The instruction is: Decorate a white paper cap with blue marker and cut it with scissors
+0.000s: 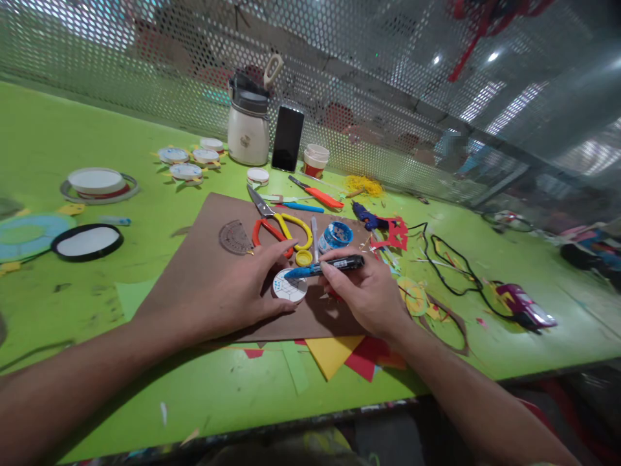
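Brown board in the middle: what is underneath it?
Yellow paper and red paper poke out from under the brown board at its near edge, on the green table. How far they run beneath, and anything else, is covered. On top, the right hand holds a marker.

Views: 1, the head camera.
Position: on the person's head, above the near edge of the green table [204,395].
Direction: forward and down, toward the mesh wall [388,97].
Nearness: close; left hand [228,291] and right hand [369,291] fill the centre.
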`<action>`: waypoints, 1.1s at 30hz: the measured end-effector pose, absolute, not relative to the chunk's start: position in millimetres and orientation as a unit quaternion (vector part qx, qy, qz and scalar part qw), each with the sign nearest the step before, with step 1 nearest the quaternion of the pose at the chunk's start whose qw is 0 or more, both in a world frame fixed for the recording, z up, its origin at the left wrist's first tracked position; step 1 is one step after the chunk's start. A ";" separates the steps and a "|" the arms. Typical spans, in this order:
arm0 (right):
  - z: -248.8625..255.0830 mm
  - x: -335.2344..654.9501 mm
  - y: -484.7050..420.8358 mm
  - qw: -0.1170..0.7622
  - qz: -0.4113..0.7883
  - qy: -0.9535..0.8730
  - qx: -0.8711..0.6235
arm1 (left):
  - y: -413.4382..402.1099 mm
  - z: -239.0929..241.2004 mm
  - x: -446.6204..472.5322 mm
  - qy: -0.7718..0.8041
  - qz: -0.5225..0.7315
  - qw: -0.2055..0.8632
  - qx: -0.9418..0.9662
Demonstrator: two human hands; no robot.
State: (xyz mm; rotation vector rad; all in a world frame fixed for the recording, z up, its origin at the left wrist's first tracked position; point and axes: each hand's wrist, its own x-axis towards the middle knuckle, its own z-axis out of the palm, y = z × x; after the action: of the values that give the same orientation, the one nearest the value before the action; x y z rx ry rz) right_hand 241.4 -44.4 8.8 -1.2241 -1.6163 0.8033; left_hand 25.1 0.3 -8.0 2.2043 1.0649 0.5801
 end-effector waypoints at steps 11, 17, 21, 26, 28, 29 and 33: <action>7.6 243.1 -43.2 0.494 0.357 -0.614 -0.502 | 0.3 -13.1 22.6 0.401 0.227 0.306 0.833; 9.4 241.5 -43.6 0.479 0.342 -0.633 -0.503 | 1.0 -13.9 22.3 0.392 0.234 0.303 0.837; 9.2 241.3 -43.6 0.464 0.311 -0.657 -0.507 | 1.7 -16.2 21.4 0.389 0.221 0.301 0.842; 7.7 241.8 -44.3 0.479 0.331 -0.639 -0.502 | 1.5 -15.7 22.0 0.395 0.231 0.302 0.836; 7.5 241.9 -44.3 0.488 0.342 -0.628 -0.501 | 1.1 -14.0 23.1 0.401 0.229 0.304 0.833; 7.6 241.9 -44.2 0.491 0.345 -0.625 -0.500 | 0.8 -13.1 23.7 0.403 0.227 0.306 0.832; 8.1 241.8 -44.0 0.488 0.345 -0.629 -0.497 | 0.4 -10.6 24.9 0.402 0.226 0.312 0.831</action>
State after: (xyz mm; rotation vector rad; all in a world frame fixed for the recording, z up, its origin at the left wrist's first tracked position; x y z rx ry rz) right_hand 241.8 -44.0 8.1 -1.2082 -1.5284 0.8396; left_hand 24.9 0.4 -10.6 2.1912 1.0602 0.5965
